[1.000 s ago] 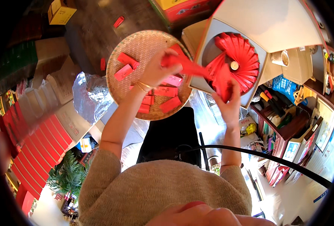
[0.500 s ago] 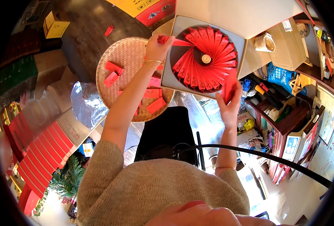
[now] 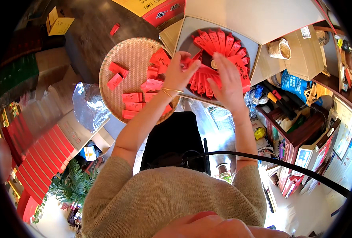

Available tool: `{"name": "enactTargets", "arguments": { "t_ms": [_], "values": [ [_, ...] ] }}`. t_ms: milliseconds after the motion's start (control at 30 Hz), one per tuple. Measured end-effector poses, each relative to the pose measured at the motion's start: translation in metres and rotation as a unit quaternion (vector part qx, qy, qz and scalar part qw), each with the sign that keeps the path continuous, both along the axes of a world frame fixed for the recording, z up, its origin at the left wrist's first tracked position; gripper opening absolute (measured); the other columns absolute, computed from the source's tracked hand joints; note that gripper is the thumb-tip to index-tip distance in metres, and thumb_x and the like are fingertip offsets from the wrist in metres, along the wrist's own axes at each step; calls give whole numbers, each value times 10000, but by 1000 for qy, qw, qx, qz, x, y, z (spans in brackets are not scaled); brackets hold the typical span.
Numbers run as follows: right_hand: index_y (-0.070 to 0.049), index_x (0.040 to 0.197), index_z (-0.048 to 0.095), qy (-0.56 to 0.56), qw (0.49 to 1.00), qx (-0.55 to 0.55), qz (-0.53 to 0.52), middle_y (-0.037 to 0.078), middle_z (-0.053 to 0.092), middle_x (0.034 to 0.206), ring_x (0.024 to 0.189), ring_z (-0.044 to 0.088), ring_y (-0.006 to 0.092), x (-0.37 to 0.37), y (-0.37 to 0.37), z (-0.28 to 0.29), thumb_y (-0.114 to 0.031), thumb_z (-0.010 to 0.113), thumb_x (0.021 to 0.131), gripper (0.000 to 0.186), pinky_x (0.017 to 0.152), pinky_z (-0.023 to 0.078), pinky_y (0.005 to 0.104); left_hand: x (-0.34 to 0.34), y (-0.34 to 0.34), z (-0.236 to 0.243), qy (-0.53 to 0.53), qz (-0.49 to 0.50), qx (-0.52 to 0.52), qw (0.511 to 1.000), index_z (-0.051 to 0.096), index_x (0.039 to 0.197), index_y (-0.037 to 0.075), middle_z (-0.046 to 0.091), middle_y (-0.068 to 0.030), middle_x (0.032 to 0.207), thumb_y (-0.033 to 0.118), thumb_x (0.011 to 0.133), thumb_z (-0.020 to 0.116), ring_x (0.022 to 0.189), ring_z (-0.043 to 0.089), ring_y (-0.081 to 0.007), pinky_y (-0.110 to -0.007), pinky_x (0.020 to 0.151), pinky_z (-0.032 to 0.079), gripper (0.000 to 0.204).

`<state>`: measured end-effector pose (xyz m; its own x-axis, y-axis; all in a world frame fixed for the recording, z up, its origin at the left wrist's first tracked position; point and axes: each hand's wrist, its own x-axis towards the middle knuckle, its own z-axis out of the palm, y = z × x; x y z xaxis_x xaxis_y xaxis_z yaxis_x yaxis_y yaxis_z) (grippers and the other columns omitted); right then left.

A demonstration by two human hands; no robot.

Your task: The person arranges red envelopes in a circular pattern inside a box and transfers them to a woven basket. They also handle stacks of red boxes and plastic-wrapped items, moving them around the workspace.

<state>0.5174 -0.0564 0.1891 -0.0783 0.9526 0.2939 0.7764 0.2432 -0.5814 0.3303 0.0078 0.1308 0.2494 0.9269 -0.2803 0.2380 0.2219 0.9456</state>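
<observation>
Head view: we looked down on two bare hands at work above one open box point(image 3: 188, 28) with a grey insert, its pale lid point(image 3: 259, 16) raised on the far side. Inside it, one fan of red packets point(image 3: 222, 41) circled one small pale disc point(image 3: 214, 64); the packets overlapped too much for us to count.

Our left hand point(image 3: 182, 73), with two thin gold bracelets point(image 3: 171, 93) at the wrist, pinched one narrow red packet point(image 3: 204, 70) between its fingers, over the fan's left side. Our right hand point(image 3: 228, 81) reached over the fan with thumb and fingers apart; we could not tell whether they gripped anything. Just beside it lay a broader red packet point(image 3: 241, 70) marked with dark characters.

To the left sat one round woven tray point(image 3: 138, 49), holding roughly ten red packets, some overlapping; two point(image 3: 114, 81) lay apart at its left side. Dark writing showed on several, too small for us to make out fully. One more packet point(image 3: 115, 29) lay on the dark wooden bench point(image 3: 92, 29), near one yellow box point(image 3: 60, 20) with small dark print. Farther right, one carton point(image 3: 306, 55) bore a white label point(image 3: 305, 32).
</observation>
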Motion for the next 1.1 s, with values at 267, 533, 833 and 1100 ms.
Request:
{"name": "enactTargets", "arguments": {
  "t_ms": [267, 533, 833, 1100],
  "values": [
    [-102, 1468, 442, 95, 966, -239, 7, 113, 682, 1086, 943, 679, 267, 12, 18, 1, -84, 735, 814, 717, 885, 542, 365, 23, -23, 8, -13, -60, 88, 994, 423, 1388, 6, 544, -158, 1242, 318, 977, 621, 1157, 540, -233, -365, 997, 435, 552],
    [-17, 1363, 522, 585, 774, -226, -80, 46, 644, 1206, 1065, 608, 111, 158, 43, -91, -134, 645, 958, 439, 941, 483, 273, 21, 8, -43, 180, -91, 219, 955, 539, 1248, -11, 594, -213, 1202, 157, 855, 637, 1118, 550, -403, -456, 980, 443, 439],
    [-27, 1334, 558, 664, 715, -164, -145, 34, 648, 1181, 1040, 612, 120, 173, 29, -118, -208, 661, 941, 445, 918, 486, 270, 34, 1, -42, 175, -118, 238, 948, 569, 1245, 28, 624, -176, 1181, 246, 811, 729, 1115, 572, -371, -430, 977, 458, 511],
    [-34, 1347, 545, 667, 717, -143, -141, 50, 650, 1200, 1066, 625, 153, 182, 26, -135, -268, 614, 963, 456, 929, 504, 302, 42, -2, -37, 197, -203, 311, 907, 553, 1220, 58, 602, -140, 1192, 314, 680, 834, 1097, 563, -335, -443, 974, 439, 661]
  ]
}}
